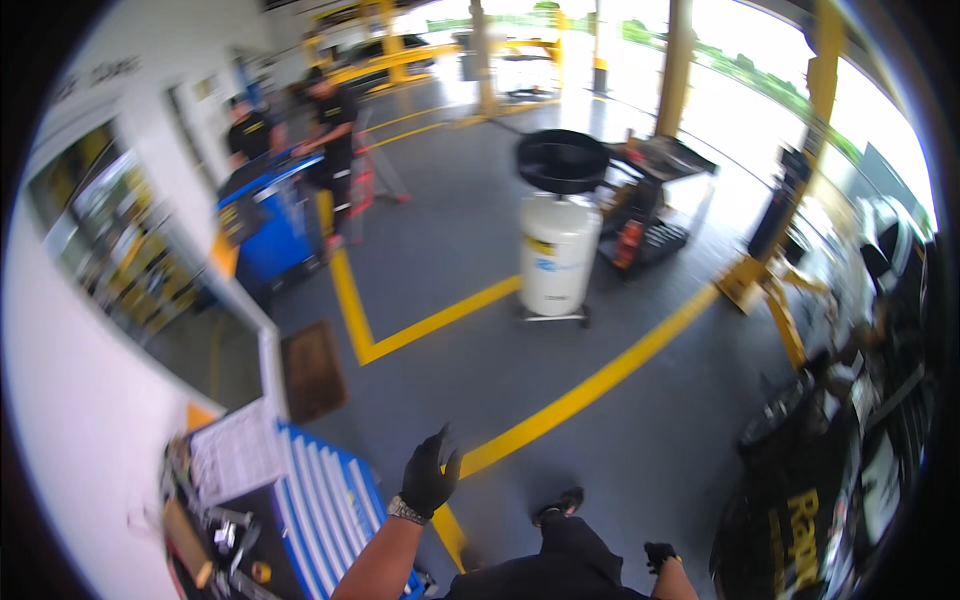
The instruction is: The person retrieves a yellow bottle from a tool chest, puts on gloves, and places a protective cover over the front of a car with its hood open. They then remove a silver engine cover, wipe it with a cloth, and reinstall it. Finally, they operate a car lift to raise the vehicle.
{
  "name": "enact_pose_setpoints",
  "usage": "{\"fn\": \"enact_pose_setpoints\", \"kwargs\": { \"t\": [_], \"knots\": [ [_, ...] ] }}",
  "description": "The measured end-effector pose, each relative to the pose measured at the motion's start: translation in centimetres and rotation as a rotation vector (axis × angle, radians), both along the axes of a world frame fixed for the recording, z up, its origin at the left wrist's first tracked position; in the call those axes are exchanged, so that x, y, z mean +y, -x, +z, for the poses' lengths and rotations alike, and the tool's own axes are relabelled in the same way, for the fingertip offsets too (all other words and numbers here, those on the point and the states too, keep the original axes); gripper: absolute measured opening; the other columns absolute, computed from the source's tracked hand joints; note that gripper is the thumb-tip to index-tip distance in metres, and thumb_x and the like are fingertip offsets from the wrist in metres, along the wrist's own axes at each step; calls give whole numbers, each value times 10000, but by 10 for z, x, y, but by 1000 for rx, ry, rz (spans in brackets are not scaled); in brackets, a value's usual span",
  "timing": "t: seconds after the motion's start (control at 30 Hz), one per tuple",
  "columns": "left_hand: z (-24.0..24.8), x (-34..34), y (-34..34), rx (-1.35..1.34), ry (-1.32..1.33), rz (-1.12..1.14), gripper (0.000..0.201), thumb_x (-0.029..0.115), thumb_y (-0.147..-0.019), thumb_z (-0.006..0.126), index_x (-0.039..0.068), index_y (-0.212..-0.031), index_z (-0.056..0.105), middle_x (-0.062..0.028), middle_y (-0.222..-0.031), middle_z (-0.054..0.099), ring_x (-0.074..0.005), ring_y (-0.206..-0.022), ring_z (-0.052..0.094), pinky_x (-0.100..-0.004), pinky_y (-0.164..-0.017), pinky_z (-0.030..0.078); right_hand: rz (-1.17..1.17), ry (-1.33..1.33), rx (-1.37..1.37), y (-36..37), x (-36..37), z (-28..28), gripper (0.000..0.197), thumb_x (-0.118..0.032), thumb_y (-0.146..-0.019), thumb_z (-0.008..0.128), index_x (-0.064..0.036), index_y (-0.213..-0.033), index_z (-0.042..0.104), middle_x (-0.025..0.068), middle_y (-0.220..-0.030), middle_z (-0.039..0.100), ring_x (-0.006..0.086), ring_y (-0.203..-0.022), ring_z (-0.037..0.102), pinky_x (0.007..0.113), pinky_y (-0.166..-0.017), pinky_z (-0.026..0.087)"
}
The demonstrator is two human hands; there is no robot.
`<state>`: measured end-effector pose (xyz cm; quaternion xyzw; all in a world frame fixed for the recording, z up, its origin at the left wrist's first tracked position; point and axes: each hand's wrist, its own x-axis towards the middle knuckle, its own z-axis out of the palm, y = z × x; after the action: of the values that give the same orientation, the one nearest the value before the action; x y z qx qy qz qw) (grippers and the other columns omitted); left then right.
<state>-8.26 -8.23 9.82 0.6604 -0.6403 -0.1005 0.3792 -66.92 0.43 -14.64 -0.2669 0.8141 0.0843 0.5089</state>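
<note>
Left hand [430,478] raised, empty; tool cart [320,510] just left of it, floor line [560,405] right, drain tank [556,255] well ahead. Right hand [660,555] low, car [850,470] to its right.

A white sheet of printed paper [238,452] lies on the blue tool cart's top [330,505] at lower left, slightly tilted. The white oil drain tank [556,255] mid-floor carries a small yellow label [540,245] above a blue one [545,266]. At lower right, a black cover [800,520] bears yellow lettering. Grey lettering [100,75], blurred, runs along the white wall at upper left, possibly a sign.
</note>
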Motion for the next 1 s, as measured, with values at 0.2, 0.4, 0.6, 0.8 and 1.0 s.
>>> {"fn": "enact_pose_setpoints", "kwargs": {
  "t": [0.2, 0.4, 0.6, 0.8, 1.0],
  "knots": [
    [-192, -150, 85, -215, -596, -546, 262, 280, -938, 536, 98, -1102, 630, -177, -1218, 634, -371, -1042, 631, -496, -804, 541, 547, -27, 81, 37, -16, -58, 601, -511, -994, 313, -80, -1287, 612, 168, -1361, 574, 358, -1292, 504, 448, -1106, 376],
    [-277, -212, 59, -836, -1221, -840, 374, 279, -976, 432, 78, -1221, 631, -200, -1253, 632, -342, -1105, 635, -486, -971, 482, 334, 178, 197, 106, -112, -30, 359, -349, -981, 442, -92, -1175, 599, 174, -1133, 670, 358, -1083, 635, 475, -917, 510],
    [-267, -385, 173, -571, -1106, -751, 377, 286, -981, 436, 78, -1231, 625, -202, -1243, 635, -354, -1097, 638, -489, -949, 492, 582, 260, 306, 180, -180, 3, 336, -330, -961, 428, -80, -1071, 625, 177, -1114, 660, 363, -1115, 612, 464, -924, 511],
    [-275, -547, 248, -665, -1064, -896, 379, 294, -987, 440, 77, -1241, 619, -204, -1234, 638, -366, -1088, 640, -491, -927, 503, 220, 98, 256, 184, -277, -14, 413, -363, -985, 385, -97, -1151, 653, 174, -1157, 666, 367, -1134, 602, 472, -977, 480],
    [-256, -735, 273, -1104, -947, -1003, 382, 301, -992, 444, 77, -1251, 613, -205, -1225, 641, -378, -1079, 643, -494, -905, 513, -190, 431, 683, 227, -376, 34, 392, -323, -975, 408, -72, -990, 709, 171, -1091, 689, 393, -1019, 637, 492, -932, 483]
  ]
}}
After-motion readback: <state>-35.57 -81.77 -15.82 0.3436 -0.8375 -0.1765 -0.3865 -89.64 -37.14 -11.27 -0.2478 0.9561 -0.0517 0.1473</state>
